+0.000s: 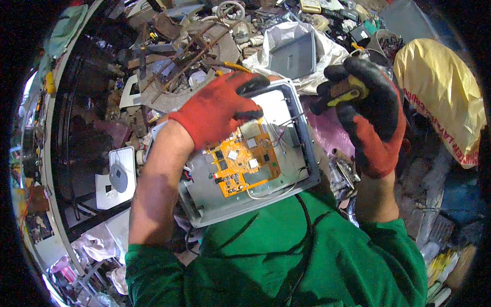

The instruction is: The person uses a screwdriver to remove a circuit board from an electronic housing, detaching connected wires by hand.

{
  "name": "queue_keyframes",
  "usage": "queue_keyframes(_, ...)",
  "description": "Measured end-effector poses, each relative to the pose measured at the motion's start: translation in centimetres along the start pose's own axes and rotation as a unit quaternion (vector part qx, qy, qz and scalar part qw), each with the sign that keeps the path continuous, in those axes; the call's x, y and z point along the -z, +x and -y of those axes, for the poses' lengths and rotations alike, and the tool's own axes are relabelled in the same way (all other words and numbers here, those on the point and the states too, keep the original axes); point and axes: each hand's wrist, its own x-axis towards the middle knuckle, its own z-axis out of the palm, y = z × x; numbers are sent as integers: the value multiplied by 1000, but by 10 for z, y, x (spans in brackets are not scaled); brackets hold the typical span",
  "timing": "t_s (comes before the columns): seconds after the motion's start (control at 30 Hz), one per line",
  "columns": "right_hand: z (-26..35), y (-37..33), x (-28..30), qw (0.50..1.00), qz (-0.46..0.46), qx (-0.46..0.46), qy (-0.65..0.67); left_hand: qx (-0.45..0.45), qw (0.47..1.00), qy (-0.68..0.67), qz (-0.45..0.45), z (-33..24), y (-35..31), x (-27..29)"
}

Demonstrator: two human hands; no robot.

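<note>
On my lap lies a shallow grey housing (215, 217), tilted, with an orange circuit board (240, 159) and thin wires inside. My left hand (220, 105), in a red glove with dark fingertips, reaches over its far left side. The fingers bend at the housing's far rim and the thumb rests by the board's upper edge; the palm side is hidden. To the right of the housing, my right hand (371, 115) is raised in a red and black glove, fingers wrapped round a yellow-and-black handled tool (353, 93). A thin dark line runs from that hand toward the housing; whether it is the tool's shaft is unclear.
Mixed scrap covers the ground ahead. A white sack (330, 51) with a grey panel (293, 55) in it stands beyond the housing. At the right stands a yellow sack (440, 92). White plastic covers (121, 176) lie on the left beside a dark frame.
</note>
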Motion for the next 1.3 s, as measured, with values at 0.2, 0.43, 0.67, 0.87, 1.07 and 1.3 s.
queue_keyframes(0.2, -3, -5, -10, 999, -37, 19, -29, -28, 998, 58, 10, 0, -1, -2)
queue_keyframes(0.43, -3, -2, -11, 998, -55, -26, -8, -58, 981, 181, -47, -12, -1, -8)
queue_keyframes(0.67, -8, -6, -7, 998, -45, -26, -23, 53, 988, -91, -111, 3, -7, 5)
queue_keyframes(0.87, -14, -16, -12, 990, -135, 9, -31, 30, 998, -45, -45, -1, -14, -2)
queue_keyframes(1.07, -24, 0, -27, 995, 6, 88, 51, 13, 999, -42, -24, 6, -9, -4)
queue_keyframes(1.3, -23, 16, -39, 995, 68, 77, -17, 43, 997, -68, 21, 7, -13, -1)
